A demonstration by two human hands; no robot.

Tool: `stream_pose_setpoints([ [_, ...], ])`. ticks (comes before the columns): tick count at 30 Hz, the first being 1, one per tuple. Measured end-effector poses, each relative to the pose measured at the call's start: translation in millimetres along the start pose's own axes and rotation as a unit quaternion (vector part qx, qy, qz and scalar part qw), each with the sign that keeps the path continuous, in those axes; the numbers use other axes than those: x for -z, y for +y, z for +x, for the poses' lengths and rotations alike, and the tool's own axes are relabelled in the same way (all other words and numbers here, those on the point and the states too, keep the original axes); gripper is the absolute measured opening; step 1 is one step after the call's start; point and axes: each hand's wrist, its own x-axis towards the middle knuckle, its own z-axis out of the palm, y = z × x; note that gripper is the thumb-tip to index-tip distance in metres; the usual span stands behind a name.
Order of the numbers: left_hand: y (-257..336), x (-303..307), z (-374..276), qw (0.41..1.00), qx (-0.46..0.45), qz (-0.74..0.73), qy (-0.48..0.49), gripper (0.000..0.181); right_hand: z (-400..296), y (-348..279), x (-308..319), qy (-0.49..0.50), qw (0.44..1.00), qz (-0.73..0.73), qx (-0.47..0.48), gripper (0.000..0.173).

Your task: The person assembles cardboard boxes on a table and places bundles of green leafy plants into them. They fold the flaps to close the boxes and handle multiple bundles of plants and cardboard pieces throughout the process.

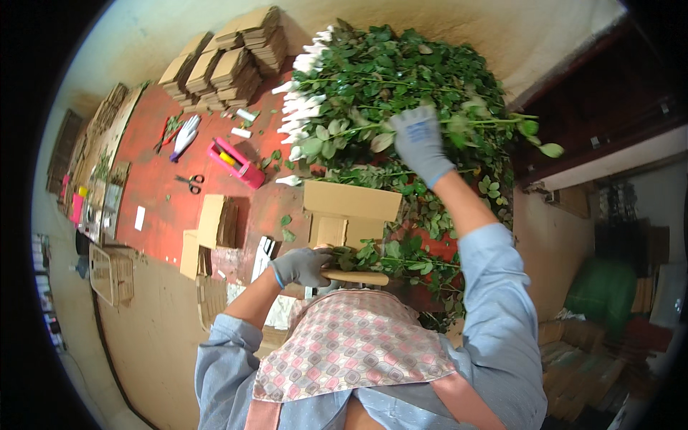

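My right hand [420, 141], in a grey knit glove, is closed around a long leafy stem [497, 121] above a thick pile of leafy cut stems [392, 64]. White sleeves [293, 115] cover the heads along the pile's left side. My left hand [305, 267], gloved alike, is at the left end of a folded cardboard sheet [352, 201], by its near flap [357, 277]. Leafy stems [400, 258] lie in that fold and stick out to the right. The left fingertips are partly hidden, so their grip is unclear.
On the red table [153, 209] are black-handled scissors [190, 183], a pink holder [236, 163], red-handled pruners [167, 134] and a white-and-purple glove [185, 137]. Cardboard stacks [231, 70] stand at the back, more cardboard [217, 220] nearer. A plastic crate [111, 274] is at left.
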Motion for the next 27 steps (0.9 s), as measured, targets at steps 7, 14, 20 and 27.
stream_pose_setpoints([
  [7, -10.8, -11.1, -0.1, 1.0, -0.015, -0.009, 0.02, 0.043, -103.0, -14.6, 134.8, -0.06, 0.984, 0.164, 0.024, 0.029],
  [14, 8.1, 7.2, -10.7, 1.0, -0.004, -0.006, 0.026, 0.066, -275.8, -22.0, 30.7, -0.35, 0.895, 0.245, -0.127, 0.039],
  [20, 19.9, 20.2, -13.0, 0.997, 0.054, 0.005, -0.046, 0.068, -264.4, -45.9, 25.3, -0.451, 0.892, -0.004, -0.039, 0.028],
  [27, 6.0, 5.8, -2.8, 0.998, 0.04, 0.001, -0.037, 0.076, -164.5, -135.6, 27.4, -0.179, 0.935, 0.306, 0.004, 0.025],
])
